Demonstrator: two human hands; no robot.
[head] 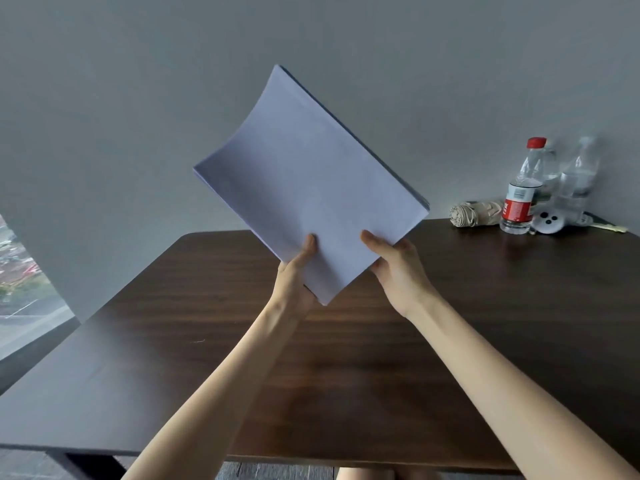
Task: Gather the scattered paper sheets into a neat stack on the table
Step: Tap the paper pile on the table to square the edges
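Paper sheets, a white sheaf (308,181), held up off the dark wood-grain tabletop (173,323), tilted with the top corner toward 12 o'clock. Left hand (296,271) pinches the lower edge, thumb on the front face, fingers behind. Right hand (394,261) pinches the edge at 4 o'clock likewise. Two grips near one corner, likely so the sheets can hang and square up. Upper left edge curls forward, unsupported. No loose sheets visible on the tabletop. At 2 o'clock, well apart: red-capped clear plastic bottle (521,188), folded beige umbrella (474,213).
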